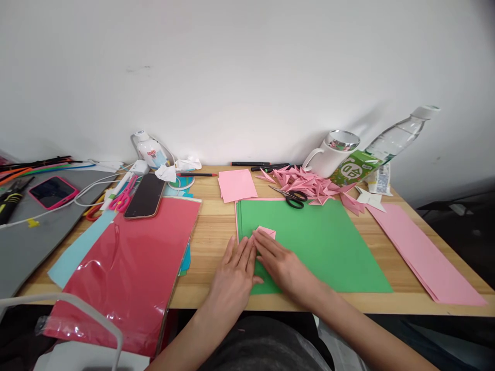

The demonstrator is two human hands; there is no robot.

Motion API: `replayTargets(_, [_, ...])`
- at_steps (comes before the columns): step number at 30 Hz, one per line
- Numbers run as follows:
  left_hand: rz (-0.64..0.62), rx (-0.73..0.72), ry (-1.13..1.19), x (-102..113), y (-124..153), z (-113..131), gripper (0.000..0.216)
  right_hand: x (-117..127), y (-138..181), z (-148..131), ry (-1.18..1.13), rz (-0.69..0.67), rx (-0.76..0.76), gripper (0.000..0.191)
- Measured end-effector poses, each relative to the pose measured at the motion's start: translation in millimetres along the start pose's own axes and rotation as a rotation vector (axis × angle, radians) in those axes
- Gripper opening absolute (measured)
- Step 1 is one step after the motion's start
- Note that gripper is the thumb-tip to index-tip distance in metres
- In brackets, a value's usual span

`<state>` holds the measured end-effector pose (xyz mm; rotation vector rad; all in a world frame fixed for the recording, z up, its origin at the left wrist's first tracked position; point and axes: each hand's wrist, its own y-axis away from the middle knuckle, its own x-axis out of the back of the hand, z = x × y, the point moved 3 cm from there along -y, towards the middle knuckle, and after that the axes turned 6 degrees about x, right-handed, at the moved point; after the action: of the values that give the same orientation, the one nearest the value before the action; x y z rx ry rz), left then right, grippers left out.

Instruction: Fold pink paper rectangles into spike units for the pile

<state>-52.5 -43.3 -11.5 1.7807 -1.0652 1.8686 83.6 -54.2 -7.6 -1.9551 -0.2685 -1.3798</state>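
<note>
A small folded pink paper piece (267,232) lies on a green sheet (325,242) on the wooden desk. My right hand (279,260) lies flat with fingers stretched out, its fingertips pressing on the pink piece. My left hand (234,274) rests flat beside it, fingers together and extended, at the green sheet's left edge, its tips just left of the piece. Neither hand grips anything.
A pile of folded pink pieces (305,183) and black scissors (292,197) lie behind the green sheet. Pink squares (236,184), pink strips (421,248), a red sheet pack (131,263), a phone (145,196), a white mug (331,152) and a bottle (398,136) surround them.
</note>
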Motion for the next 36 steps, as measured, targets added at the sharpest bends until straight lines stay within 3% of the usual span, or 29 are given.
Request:
replayTargets(10, [0.048, -0.034, 0.093, 7, 5, -24, 0.039, -4, -3, 5, -0.019, -0.013, -0.016, 0.032])
replayTargets(19, [0.009, -0.039, 0.12, 15, 26, -36, 0.038, -5, -3, 3, -0.02, 0.01, -0.038, 0.032])
replayTargets(27, [0.077, -0.027, 0.201, 13, 20, -24, 0.036, -2, -6, 1, 0.014, -0.005, -0.023, 0.031])
replayTargets(31, [0.107, 0.005, 0.231, 13, 15, -20, 0.024, -2, -6, 2, 0.017, -0.002, -0.054, 0.03])
replayTargets(36, [0.156, 0.061, 0.341, 17, 26, -25, 0.027, -5, -5, 3, -0.002, 0.037, -0.083, 0.029])
